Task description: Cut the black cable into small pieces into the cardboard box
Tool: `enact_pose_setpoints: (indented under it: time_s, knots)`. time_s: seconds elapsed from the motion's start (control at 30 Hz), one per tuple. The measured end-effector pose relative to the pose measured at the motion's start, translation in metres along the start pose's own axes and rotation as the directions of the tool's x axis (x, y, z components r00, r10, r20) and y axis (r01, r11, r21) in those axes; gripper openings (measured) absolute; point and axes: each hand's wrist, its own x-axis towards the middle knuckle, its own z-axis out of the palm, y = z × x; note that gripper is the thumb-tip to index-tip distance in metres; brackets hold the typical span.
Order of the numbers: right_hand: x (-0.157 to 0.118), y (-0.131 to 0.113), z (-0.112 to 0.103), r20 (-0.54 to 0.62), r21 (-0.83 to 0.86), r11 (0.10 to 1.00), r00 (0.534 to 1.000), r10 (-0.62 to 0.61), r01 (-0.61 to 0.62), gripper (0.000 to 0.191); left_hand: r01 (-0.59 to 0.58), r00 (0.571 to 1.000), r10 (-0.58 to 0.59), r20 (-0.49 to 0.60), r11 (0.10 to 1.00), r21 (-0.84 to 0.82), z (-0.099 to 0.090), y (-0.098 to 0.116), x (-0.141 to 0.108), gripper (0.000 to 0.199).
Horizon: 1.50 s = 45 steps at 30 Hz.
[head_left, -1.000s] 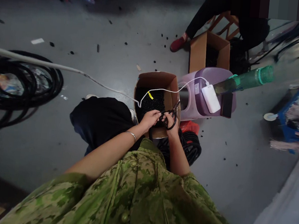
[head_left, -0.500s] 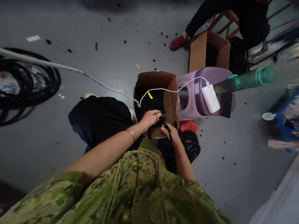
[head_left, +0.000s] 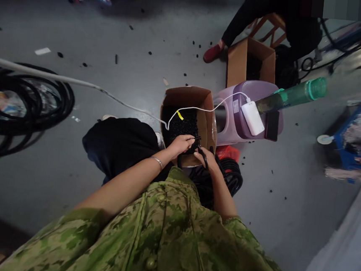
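Over an open cardboard box (head_left: 209,102), my left hand (head_left: 182,145) pinches a black strip, whose end shows a little past the fingertips. A dark length of it hangs down below the hand (head_left: 180,160). My right hand (head_left: 208,158) is closed around the handles of black scissors (head_left: 202,155). The blades point up and left toward the strip beside my left fingertips; whether they touch it is too small to tell. Many small black pieces (head_left: 184,125) fill the left part of the box beneath both hands.
A white cable (head_left: 132,107) crosses above the box to a white power bank (head_left: 253,118) on a purple stool (head_left: 228,127), beside a green bottle (head_left: 300,95). Black coils lie left (head_left: 26,126) and right (head_left: 233,178). Another person's leg (head_left: 241,22) is near a second box (head_left: 237,64).
Both hands stay over the box, with only slight shifts. The scissors and the strip between my fingertips have moved slightly. The view has shifted a little.
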Motion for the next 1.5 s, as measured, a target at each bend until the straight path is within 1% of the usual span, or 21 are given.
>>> enact_pose_setpoints:
  time_s: [0.13, 0.23, 0.33, 0.4, 0.5, 0.6, 0.67, 0.73, 0.87, 1.0, 1.13, 1.27, 1.43, 1.5]
  knots:
    - [0.000, 0.001, 0.001, -0.028, -0.011, 1.000, 1.000, 0.003, -0.003, 0.039, -0.007, 1.000, 0.007, 0.001, 0.999, 0.038, 0.000, -0.002, 0.000, 0.009]
    - [0.001, 0.000, 0.002, -0.051, -0.037, 0.999, 0.998, -0.030, 0.028, 0.039, -0.010, 1.000, 0.010, 0.004, 0.998, 0.057, 0.000, -0.003, 0.001, 0.010]
    - [0.002, -0.004, 0.001, -0.027, -0.064, 0.995, 0.997, -0.072, 0.071, 0.038, -0.008, 1.000, 0.006, 0.021, 0.997, 0.082, 0.000, -0.001, -0.001, 0.014]
    - [0.002, -0.005, 0.001, -0.008, -0.099, 0.992, 0.997, -0.080, 0.079, 0.039, 0.010, 0.999, -0.013, 0.031, 0.995, 0.095, 0.000, 0.002, -0.003, 0.015]
    - [0.001, -0.004, 0.002, -0.016, -0.237, 0.971, 0.999, -0.042, 0.037, 0.041, 0.044, 0.998, -0.047, 0.032, 0.993, 0.110, 0.000, 0.008, -0.005, 0.015]
    - [-0.004, -0.001, 0.003, -0.054, -0.416, 0.909, 0.999, -0.003, -0.020, 0.044, 0.050, 0.998, -0.054, 0.026, 0.990, 0.132, -0.002, 0.011, -0.005, 0.018]
    - [-0.008, 0.000, 0.004, -0.075, -0.486, 0.874, 0.997, -0.003, -0.034, 0.045, 0.059, 0.998, -0.064, 0.030, 0.988, 0.140, -0.003, 0.011, -0.004, 0.020]
    - [-0.011, 0.001, 0.005, -0.091, -0.513, 0.857, 0.996, -0.007, -0.041, 0.046, 0.074, 0.996, -0.080, 0.033, 0.987, 0.139, -0.003, 0.011, -0.003, 0.020]
    - [-0.016, 0.004, 0.013, -0.116, -0.494, 0.869, 0.993, -0.025, -0.035, 0.049, 0.092, 0.995, -0.094, 0.011, 0.987, 0.132, -0.002, 0.007, -0.002, 0.020]
    - [-0.018, 0.013, 0.028, -0.134, -0.467, 0.884, 0.989, -0.062, -0.008, 0.051, 0.139, 0.990, -0.134, -0.041, 0.981, 0.137, 0.000, 0.004, -0.003, 0.026]
    - [-0.020, 0.022, 0.041, -0.159, -0.424, 0.905, 0.987, -0.029, -0.042, 0.051, 0.162, 0.984, -0.148, -0.100, 0.974, 0.155, 0.001, 0.003, -0.004, 0.028]
    - [-0.021, 0.026, 0.043, -0.175, -0.403, 0.913, 0.984, -0.014, -0.059, 0.052, 0.153, 0.984, -0.133, -0.117, 0.972, 0.181, 0.001, 0.004, -0.004, 0.029]
    - [-0.023, 0.030, 0.041, -0.209, -0.404, 0.913, 0.978, -0.027, -0.061, 0.053, 0.165, 0.981, -0.149, -0.123, 0.977, 0.134, 0.001, 0.004, -0.002, 0.028]
    - [-0.025, 0.031, 0.041, -0.211, -0.382, 0.921, 0.977, -0.012, -0.071, 0.054, 0.161, 0.983, -0.146, -0.114, 0.978, 0.135, 0.001, 0.003, -0.002, 0.028]
